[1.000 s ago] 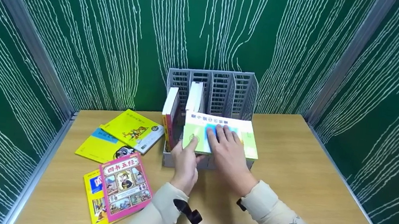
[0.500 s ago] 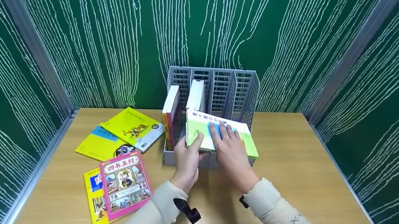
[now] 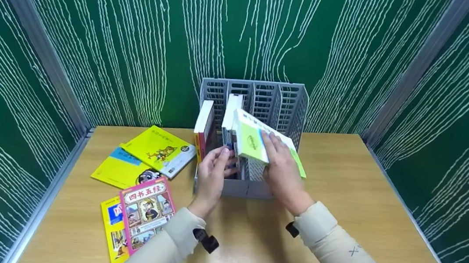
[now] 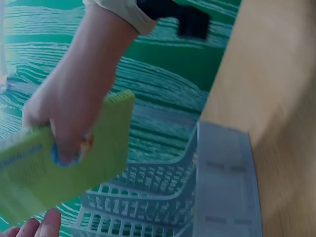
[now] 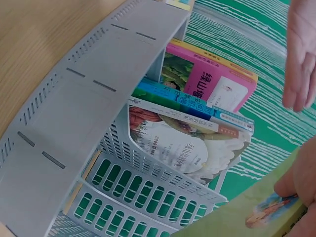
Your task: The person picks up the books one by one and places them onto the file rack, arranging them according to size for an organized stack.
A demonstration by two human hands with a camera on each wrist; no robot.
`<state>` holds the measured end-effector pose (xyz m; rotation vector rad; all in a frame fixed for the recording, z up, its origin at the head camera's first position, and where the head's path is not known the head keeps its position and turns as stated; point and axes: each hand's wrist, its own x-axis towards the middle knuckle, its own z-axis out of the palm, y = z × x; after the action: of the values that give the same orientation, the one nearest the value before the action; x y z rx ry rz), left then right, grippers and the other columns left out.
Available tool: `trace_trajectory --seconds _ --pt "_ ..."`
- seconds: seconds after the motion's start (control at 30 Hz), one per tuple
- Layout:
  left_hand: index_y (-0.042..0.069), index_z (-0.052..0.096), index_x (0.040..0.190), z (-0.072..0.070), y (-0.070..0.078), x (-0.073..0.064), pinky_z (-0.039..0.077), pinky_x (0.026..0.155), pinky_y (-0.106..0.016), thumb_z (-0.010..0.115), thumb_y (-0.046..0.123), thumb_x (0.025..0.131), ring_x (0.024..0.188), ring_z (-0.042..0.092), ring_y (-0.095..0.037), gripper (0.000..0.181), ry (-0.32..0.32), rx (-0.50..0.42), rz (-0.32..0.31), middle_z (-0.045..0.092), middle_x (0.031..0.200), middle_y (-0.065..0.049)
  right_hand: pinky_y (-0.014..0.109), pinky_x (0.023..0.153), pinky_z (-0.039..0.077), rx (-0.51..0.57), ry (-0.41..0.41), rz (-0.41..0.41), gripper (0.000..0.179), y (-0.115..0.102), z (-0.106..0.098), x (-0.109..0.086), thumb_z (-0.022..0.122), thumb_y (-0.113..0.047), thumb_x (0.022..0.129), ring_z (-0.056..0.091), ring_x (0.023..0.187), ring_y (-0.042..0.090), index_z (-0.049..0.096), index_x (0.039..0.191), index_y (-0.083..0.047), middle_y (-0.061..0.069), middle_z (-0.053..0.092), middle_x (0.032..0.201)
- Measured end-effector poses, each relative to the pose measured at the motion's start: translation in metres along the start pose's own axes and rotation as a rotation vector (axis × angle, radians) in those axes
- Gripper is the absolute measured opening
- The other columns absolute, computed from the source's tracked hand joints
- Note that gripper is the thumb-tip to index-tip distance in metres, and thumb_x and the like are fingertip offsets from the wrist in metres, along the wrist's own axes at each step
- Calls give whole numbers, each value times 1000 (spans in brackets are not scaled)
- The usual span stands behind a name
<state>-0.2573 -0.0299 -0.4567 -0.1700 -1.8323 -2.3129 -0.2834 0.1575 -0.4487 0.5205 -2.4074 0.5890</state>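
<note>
My right hand (image 3: 286, 177) grips a green and white book (image 3: 252, 141) by its edge and holds it tilted over the grey file rack (image 3: 245, 190). In the left wrist view, the right thumb lies on the book's green face (image 4: 101, 155), over a small colourful picture. Beside the book's lower left corner is my left hand (image 3: 211, 173), holding nothing. Its fingers look fairly straight in the right wrist view (image 5: 300, 59). Upright books stand in the two left compartments: a pink book (image 5: 205, 79) in one, blue and pale books (image 5: 168, 140) in the other.
Left of the rack, two yellow books (image 3: 157, 147) overlap on the wooden table (image 3: 351, 233). Nearer the front, a pink comic-style book (image 3: 146, 212) lies across another yellow book (image 3: 110, 236). Green walls with white streaks enclose the table.
The book has gone from lying nearly flat between both hands to steeply tilted, its left end raised. My left hand has let go of it and moved slightly left.
</note>
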Motion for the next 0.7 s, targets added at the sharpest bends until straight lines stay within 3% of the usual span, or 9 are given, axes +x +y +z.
trace_trajectory --seconds 0.3,0.47,0.7 --pt "0 70 129 -18 -12 12 61 104 -45 58 27 112 114 73 -31 34 33 304 77 75 124 -19 62 121 45 347 171 100 74 8 2 14 50 27 83 59 141 51 53 154 5 30 60 153" --pt "-1 70 129 -28 -21 18 59 108 -46 61 27 111 116 72 -31 35 13 416 102 75 125 -19 62 124 42 541 206 173 77 10 6 20 46 26 84 55 146 50 52 156 1 28 58 156" --pt "-2 64 140 -40 -33 25 58 110 -48 65 39 109 124 70 -32 51 -82 587 49 72 136 -19 60 120 48 715 212 295 58 14 15 23 48 15 102 56 145 49 46 158 4 30 57 156"
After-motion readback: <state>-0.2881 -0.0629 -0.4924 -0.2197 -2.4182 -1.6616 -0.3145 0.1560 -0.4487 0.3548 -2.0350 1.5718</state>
